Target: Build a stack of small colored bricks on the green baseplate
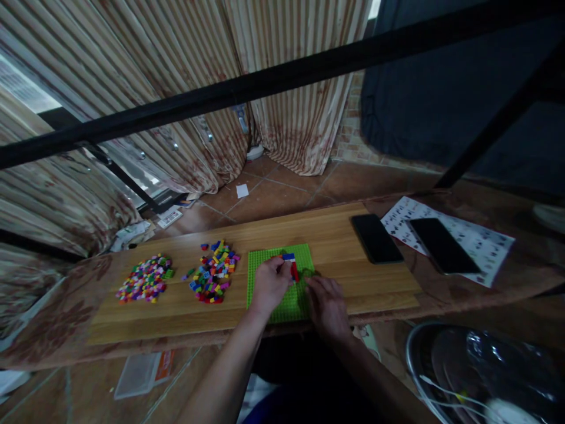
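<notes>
1. The left hand (270,287) is being held over the green plate (286,312), its thumb and fingers drawn close together at the bricks (295,272); whether a piece is being pinched cannot be told.
2. The right hand (328,300) is being held at the plate's right edge, its fingers loosely bent; whether anything is being gripped cannot be told, as the fingertips are being seen in dim light.
3. The blue, white and red bricks are being borne by the plate, towards its far side, and are being partly hidden by the left hand.
4. The plate is being supported by the wooden board (335,229).
5. Loose bricks (216,272) are being spread over the board left of the plate, and small bits (145,278) are being heaped farther left.
6. A black phone (377,238) is being supported by the board's right end; beyond it, a second phone (442,245) is being partly underlaid by a printed sheet (492,244).
</notes>
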`<state>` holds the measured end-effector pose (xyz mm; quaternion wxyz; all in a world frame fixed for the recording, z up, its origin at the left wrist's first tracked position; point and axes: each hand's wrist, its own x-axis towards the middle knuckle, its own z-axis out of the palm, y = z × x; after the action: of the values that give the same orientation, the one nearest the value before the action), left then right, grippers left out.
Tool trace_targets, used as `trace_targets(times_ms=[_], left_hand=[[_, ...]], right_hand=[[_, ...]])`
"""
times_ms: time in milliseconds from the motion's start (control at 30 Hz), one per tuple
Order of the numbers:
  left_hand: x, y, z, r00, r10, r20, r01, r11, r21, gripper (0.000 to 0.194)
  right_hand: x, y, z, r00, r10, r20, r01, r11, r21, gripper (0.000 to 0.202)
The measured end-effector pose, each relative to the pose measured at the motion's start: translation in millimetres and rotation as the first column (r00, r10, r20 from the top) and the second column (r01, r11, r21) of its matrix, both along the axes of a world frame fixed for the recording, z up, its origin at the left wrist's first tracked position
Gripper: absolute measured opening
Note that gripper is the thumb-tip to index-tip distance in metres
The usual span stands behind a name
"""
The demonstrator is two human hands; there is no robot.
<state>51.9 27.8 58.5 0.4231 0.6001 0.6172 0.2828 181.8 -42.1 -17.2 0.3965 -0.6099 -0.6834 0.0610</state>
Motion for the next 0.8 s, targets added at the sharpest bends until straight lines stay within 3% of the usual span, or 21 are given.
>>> trace_targets(times_ms=[100,200,300,500,633,800], left_hand=[[-19.5,-10.2,8.0,0.999,0.037,0.018,-0.038,0.997,0.068,0.027],[-47.3,-27.6,6.8,0.994,0.094,0.049,-0.096,0.994,0.049,0.027],[-77.1,-50.2,-4.7,0.979,0.182,0.090,-0.182,0.983,0.001,0.024],[-127.4,-85.2,-33.6,0.956,0.291,0.024,-0.290,0.956,-0.039,0.025],[-142.8,-93.4,-43.9,0.946,0.324,0.011,-0.323,0.944,-0.074,0.024],[-138.3,-94.5,-39.3,0.965,0.261,-0.006,-0.261,0.965,0.019,0.022]], right_hand=[[9.8,-10.1,-1.7,1.000,0.008,-0.002,-0.008,1.000,0.010,0.024],[17.5,-20.6,-4.0,0.999,0.049,-0.009,-0.049,0.999,0.017,0.024],[17.0,-31.3,-6.7,0.995,0.096,-0.013,-0.096,0.994,0.058,0.023],[-6.2,-46.7,-2.1,0.971,0.238,-0.035,-0.235,0.969,0.077,0.023],[-9.2,-33.5,6.5,0.985,0.116,-0.127,-0.117,0.993,-0.001,0.019],[-3.6,-3.3,18.5,0.990,-0.089,-0.109,0.074,0.988,-0.133,0.038]])
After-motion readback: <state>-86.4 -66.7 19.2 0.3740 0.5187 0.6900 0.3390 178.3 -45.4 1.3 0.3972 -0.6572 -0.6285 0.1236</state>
